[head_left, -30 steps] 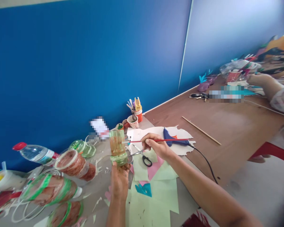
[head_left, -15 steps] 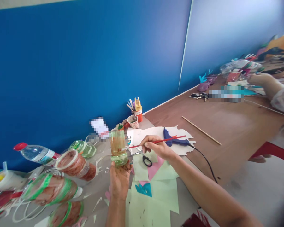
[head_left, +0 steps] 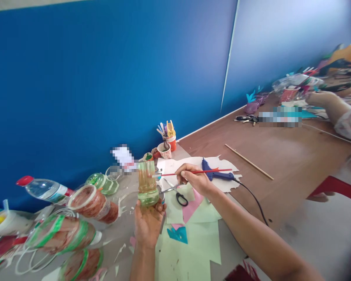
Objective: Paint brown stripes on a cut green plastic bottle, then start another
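A clear plastic container (head_left: 148, 181), greenish at both ends with brownish paint on its wall, stands nearly upright in my left hand (head_left: 150, 223), whose fingers support its base from below. Pinched between thumb and fingers of my right hand (head_left: 193, 177) is a thin paintbrush with a red handle (head_left: 220, 170). Its pale tip points left and meets the container's right side. Under and behind my right hand lie scissors with black handles (head_left: 181, 199), partly hidden, and a blue glue gun (head_left: 209, 171) on torn white paper (head_left: 190, 162).
Paint-smeared containers (head_left: 89, 203) and a red-capped water bottle (head_left: 46, 190) lie at left. Paper cups (head_left: 164, 151) with tools stand by the blue wall. Pale green sheets (head_left: 190, 242) cover the near table. A wooden stick (head_left: 248, 161) and another person's arm (head_left: 329, 103) are at right.
The brush has risen slightly along the container's side and lies a little flatter. My left hand has turned the container slightly and shifted it a touch to the right.
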`<action>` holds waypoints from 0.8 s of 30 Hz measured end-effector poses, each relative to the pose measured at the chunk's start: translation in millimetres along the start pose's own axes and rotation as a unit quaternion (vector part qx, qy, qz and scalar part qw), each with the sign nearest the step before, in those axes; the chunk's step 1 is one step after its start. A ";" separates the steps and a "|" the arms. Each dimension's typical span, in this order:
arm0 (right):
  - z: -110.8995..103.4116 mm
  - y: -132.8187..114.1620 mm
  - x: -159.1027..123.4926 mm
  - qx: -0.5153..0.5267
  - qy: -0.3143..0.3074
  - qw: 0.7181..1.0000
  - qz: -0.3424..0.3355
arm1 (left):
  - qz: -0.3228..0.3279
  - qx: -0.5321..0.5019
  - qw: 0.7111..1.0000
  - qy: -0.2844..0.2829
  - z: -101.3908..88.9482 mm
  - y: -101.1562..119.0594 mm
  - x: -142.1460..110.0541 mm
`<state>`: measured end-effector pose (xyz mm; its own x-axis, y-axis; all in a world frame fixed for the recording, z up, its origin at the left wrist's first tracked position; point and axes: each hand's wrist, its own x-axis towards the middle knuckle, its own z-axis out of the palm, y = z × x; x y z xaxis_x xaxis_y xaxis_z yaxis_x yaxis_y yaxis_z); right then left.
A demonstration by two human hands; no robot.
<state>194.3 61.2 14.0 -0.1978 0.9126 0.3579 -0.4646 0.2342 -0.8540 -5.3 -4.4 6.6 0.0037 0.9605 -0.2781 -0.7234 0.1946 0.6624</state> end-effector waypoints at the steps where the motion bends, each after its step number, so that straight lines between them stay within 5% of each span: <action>1: 0.1 -0.2 0.1 0.002 -0.009 1.000 0.008 | -0.003 -0.005 1.000 0.001 -0.1 0.5 -0.1; 5: 0.2 -1.2 0.9 0.017 0.039 0.999 -0.015 | -0.023 -0.016 1.000 0.004 -0.7 1.9 -0.3; 10: 0.7 -1.4 1.4 0.016 -0.009 1.000 0.021 | -0.043 -0.024 0.999 -0.006 -0.9 2.9 -0.6; 14: 0.6 -1.7 1.9 0.026 0.047 0.999 -0.011 | -0.061 -0.026 0.998 -0.019 -0.5 3.2 -1.5; 18: 0.6 -1.3 1.6 0.022 -0.002 1.000 0.013 | -0.066 -0.035 0.997 -0.034 -0.4 2.7 -1.9; 24: -0.7 1.6 1.7 0.020 0.018 1.000 -0.002 | -0.093 -0.037 0.994 -0.045 -0.7 2.0 -0.2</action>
<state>193.8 63.3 13.0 -0.1656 0.9234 0.3463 -0.4989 0.2245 -0.8371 -7.2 -4.4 7.5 0.2020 0.9236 -0.3257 -0.7534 0.3591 0.5509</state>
